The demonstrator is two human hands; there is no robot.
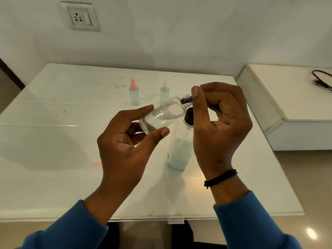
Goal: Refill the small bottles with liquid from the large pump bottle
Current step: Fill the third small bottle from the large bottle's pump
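Right now the small clear plastic bottle (162, 115) sits in mid-air above the table, tilted, its long axis running from base at lower left to threaded neck at upper right; some clear liquid with bubbles shows inside. Left hand (125, 141) grips the base end, thumb under and forefinger over. Right hand (221, 119) is at the neck end, thumb and fingers pinched on a dark ribbed piece (186, 100) at the mouth, cap or spray head, can't tell which. So the hands are close together, one per end, both clamped on the same bottle. Right hand is nearer the opening, so any twisting there looks like its job, left just steadying. Directly below and behind the held bottle stands the large clear pump bottle (179, 153) with pale liquid low inside, its black top (188, 116) partly hidden by the right hand. Farther back on the white table (53, 123), well apart from the hands, stand a small clear bottle with pink spray top (134, 94) and a small clear bottle with clear nozzle (164, 93). Black wristband (220, 177) on right wrist, blue sleeves on both arms.
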